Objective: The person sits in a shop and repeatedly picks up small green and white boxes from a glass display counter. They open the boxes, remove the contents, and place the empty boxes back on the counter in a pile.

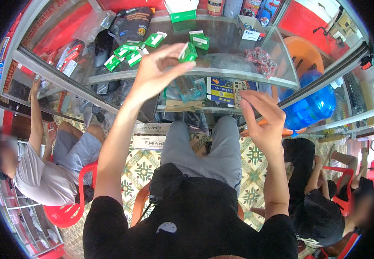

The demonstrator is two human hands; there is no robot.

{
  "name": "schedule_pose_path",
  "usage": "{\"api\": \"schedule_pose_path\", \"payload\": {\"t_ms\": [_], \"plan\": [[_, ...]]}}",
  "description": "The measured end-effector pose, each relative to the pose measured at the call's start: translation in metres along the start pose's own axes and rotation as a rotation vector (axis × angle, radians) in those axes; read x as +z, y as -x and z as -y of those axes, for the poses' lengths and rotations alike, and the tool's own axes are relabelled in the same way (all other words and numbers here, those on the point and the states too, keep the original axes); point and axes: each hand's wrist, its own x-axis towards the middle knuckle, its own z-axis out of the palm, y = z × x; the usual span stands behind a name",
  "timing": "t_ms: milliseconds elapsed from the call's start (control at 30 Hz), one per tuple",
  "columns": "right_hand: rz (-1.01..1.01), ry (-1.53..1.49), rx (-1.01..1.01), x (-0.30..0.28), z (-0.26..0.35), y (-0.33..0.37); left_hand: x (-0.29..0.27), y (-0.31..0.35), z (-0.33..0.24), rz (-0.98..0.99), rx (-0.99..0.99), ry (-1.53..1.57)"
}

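My left hand (161, 71) is raised over the glass counter, with a small green and white box (188, 52) gripped between thumb and fingers. More small green boxes (154, 39) lie scattered on the glass just beyond it, some with white flaps showing. Lower and to the right, my right hand (264, 123) hovers at the counter's front edge, thumb and fingertips drawn close together. Anything between those fingertips is too small to make out. Behind them appears a phone (239, 86) with several round lenses, beside a blue and yellow printed package (221, 90).
A larger green and white box (182, 11) stands at the back of the glass counter (221, 28). To the right are a white open carton (250, 30), red-wrapped round parts (261, 61) and a blue water jug (310, 103). People sit on red chairs (66, 211) at both sides.
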Motion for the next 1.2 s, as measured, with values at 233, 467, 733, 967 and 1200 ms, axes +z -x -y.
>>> {"api": "schedule_pose_path", "payload": {"t_ms": [233,467,733,967,1200], "plan": [[0.149,-0.511,0.384,0.016,0.025,-0.013,0.047,0.063,-0.027,-0.041,0.234,-0.085],[0.294,-0.729,0.613,0.019,0.024,-0.003,0.061,0.085,-0.035,-0.046,0.329,-0.326],[0.284,-0.723,0.633,0.024,0.021,0.012,0.067,0.096,-0.037,-0.038,0.341,-0.393],[0.301,-0.501,0.551,0.028,0.015,0.026,0.075,0.112,-0.034,-0.047,0.356,-0.443],[0.245,-0.891,0.654,0.024,0.023,0.026,0.083,0.124,-0.032,-0.105,0.135,-0.153]]}}
